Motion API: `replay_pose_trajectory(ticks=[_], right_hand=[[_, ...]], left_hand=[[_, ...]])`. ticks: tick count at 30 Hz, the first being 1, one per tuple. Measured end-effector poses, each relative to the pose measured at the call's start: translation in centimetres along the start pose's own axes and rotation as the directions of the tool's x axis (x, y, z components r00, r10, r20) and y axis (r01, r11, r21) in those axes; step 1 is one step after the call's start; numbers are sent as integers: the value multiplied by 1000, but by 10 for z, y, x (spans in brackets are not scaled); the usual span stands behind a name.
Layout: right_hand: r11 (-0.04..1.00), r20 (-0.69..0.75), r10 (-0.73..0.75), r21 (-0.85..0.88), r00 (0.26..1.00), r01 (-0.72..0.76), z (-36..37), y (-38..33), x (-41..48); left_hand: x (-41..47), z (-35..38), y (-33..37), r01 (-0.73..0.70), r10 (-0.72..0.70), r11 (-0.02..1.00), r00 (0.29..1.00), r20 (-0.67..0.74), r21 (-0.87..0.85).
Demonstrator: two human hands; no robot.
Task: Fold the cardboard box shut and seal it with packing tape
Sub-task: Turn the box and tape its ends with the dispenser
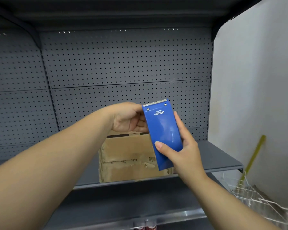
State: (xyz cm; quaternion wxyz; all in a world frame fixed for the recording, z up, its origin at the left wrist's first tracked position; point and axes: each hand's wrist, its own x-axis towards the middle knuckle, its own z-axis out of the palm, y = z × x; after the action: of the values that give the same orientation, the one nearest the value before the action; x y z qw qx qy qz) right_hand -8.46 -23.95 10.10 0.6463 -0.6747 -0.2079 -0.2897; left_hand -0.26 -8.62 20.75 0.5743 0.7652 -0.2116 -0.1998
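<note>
Grey pegboard shelving (126, 63); cardboard box (128, 156) on shelf (219, 156), flaps folded shut. Blue tape dispenser (161, 130) raised before box: right hand (183, 150) clasps lower body, left hand (130, 118) pinches upper edge.

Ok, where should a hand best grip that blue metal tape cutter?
Grip the blue metal tape cutter across its smooth lower body, coming from its long sides as the right hand does. The serrated blade is on the top edge, so keep fingers below it.
</note>
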Motion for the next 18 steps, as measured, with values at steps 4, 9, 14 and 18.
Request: replay_pose_trajectory(ticks=[4,9,14,18], right_hand=[[999,41,-43,13,998,43,-27,-19,-4],[997,78,-73,8,994,73,-65,-41,-12],[994,80,-85,68,993,80,-95,-52,-19],[987,63,-99,136,993,90,-109,-59,-26]], left_hand=[[-4,26,11,39,-41,997,999,31,64],[-8,60,21,36,-31,998,995,94,-48],[-11,91,30,15,-8,997,996,89,-76],[-18,103,37,13,9,987,990,137,-161]])
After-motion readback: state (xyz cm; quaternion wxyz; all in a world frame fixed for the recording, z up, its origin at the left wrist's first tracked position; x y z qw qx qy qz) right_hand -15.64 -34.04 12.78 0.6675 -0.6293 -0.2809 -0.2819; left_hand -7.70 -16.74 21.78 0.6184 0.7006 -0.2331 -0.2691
